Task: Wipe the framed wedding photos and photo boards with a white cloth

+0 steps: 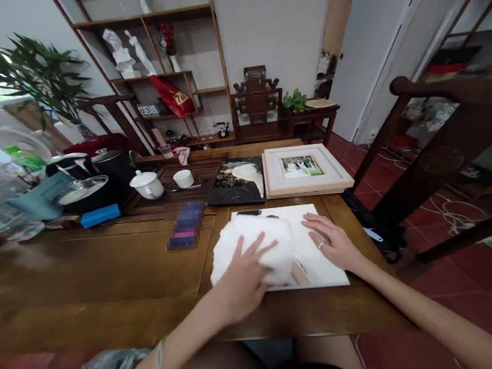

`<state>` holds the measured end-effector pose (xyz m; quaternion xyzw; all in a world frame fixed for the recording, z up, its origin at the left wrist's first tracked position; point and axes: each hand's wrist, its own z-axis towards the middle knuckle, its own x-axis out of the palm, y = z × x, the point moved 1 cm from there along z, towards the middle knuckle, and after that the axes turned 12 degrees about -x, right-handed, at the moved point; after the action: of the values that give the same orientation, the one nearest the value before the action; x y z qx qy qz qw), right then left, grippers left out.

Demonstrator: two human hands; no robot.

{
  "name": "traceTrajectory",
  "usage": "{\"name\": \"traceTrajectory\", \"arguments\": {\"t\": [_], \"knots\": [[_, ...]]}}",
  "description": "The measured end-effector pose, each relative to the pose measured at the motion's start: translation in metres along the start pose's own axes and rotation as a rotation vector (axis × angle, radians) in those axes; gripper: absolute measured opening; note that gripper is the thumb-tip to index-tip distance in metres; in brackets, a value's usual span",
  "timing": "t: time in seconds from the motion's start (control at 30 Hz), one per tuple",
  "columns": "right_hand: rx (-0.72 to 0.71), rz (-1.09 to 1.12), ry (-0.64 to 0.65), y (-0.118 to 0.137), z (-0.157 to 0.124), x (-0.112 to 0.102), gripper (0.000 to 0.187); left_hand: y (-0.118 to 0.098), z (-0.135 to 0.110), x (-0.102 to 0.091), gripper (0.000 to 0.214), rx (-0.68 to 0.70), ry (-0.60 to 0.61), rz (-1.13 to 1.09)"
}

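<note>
My left hand (pixel 247 273) lies spread on a folded white cloth (pixel 230 249), slightly blurred. The cloth covers the left part of a flat white picture panel (pixel 322 269) at the table's front edge. Parts of a printed picture show at the cloth's edge; the rest is hidden under it. On the panel's right side rests my right hand (pixel 331 243), fingers stretched out, a ring on one finger. Just behind are a dark picture panel (pixel 237 182) with a white dress printed on it and a light wooden picture frame (pixel 335 168) holding a photo.
The wooden table (pixel 108 282) bears a pixelated dark item (pixel 185 227), a white lidded cup (pixel 146 184), a small white bowl (pixel 183 179), a blue box (pixel 100 215) and a glass-lidded pot (pixel 83 193). A wooden chair (pixel 430 128) stands at the right.
</note>
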<state>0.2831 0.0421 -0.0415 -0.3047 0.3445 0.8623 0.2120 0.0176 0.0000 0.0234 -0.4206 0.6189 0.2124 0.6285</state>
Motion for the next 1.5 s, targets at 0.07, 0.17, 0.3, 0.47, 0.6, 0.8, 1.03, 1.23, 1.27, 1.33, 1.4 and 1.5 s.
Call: {"name": "traceTrajectory", "arguments": {"t": [0.07, 0.17, 0.3, 0.47, 0.6, 0.8, 1.03, 1.23, 1.27, 1.33, 1.4, 1.5], "knots": [[0.005, 0.004, -0.006, 0.000, 0.000, 0.000, 0.029, -0.017, -0.028, 0.010, 0.034, 0.043, 0.014, -0.009], [0.010, 0.009, -0.010, 0.000, 0.000, 0.000, 0.029, -0.033, -0.051, 0.017, 0.029, 0.061, 0.028, -0.016], [0.009, 0.008, -0.006, 0.000, 0.000, 0.000, 0.029, -0.018, -0.028, 0.004, 0.032, -0.058, 0.011, -0.001], [0.004, 0.005, 0.000, 0.001, 0.000, -0.001, 0.029, 0.031, 0.037, -0.019, 0.030, -0.083, -0.029, 0.052], [0.004, 0.013, -0.010, 0.001, 0.000, -0.001, 0.029, 0.048, 0.063, -0.027, 0.031, -0.086, -0.096, 0.084], [0.011, 0.012, 0.002, 0.000, -0.001, 0.000, 0.029, 0.005, 0.013, -0.009, 0.023, -0.110, -0.030, 0.127], [0.022, 0.011, 0.006, 0.001, 0.001, 0.000, 0.030, -0.023, -0.041, 0.015, 0.022, -0.004, -0.079, 0.093], [0.016, 0.000, 0.003, 0.000, 0.000, 0.001, 0.030, 0.018, -0.001, 0.002, 0.026, -0.058, -0.179, 0.093], [0.011, 0.000, 0.000, 0.000, 0.000, 0.001, 0.030, 0.025, 0.007, 0.000, 0.026, -0.073, -0.201, 0.107], [0.002, 0.001, -0.012, -0.001, -0.001, 0.002, 0.030, 0.036, 0.022, -0.005, 0.029, -0.096, -0.221, 0.140], [-0.001, -0.002, -0.018, -0.001, -0.001, 0.002, 0.030, 0.044, 0.036, -0.008, 0.034, -0.087, -0.212, 0.170], [0.002, -0.012, -0.013, 0.000, -0.001, 0.001, 0.031, 0.053, 0.053, -0.012, 0.038, -0.066, -0.213, 0.201]]}}
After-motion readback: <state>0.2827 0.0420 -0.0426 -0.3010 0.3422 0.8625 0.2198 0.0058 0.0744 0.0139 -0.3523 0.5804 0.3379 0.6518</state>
